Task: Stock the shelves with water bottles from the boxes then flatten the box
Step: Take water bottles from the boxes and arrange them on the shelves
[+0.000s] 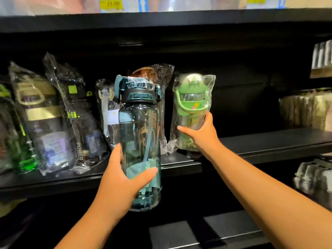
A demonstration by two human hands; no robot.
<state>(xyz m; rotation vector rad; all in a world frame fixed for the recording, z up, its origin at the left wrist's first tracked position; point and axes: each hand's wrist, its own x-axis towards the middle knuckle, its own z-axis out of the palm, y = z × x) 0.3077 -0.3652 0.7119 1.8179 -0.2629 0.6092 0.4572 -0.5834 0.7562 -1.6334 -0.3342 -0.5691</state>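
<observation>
Our left hand [124, 178] grips the lower body of a tall teal water bottle [140, 144], thumb across its front, holding it upright in front of the black shelf [269, 142] edge, its base below the shelf board. Our right hand [201, 133] holds a small green bottle [193, 108] in a clear plastic bag, fingers curled round its lower half, the bottle standing on the shelf. Behind the teal bottle, between our hands, stands an orange-capped bagged bottle [145, 72]. Left of our left hand, several bagged dark bottles [53, 119] lean along the shelf.
</observation>
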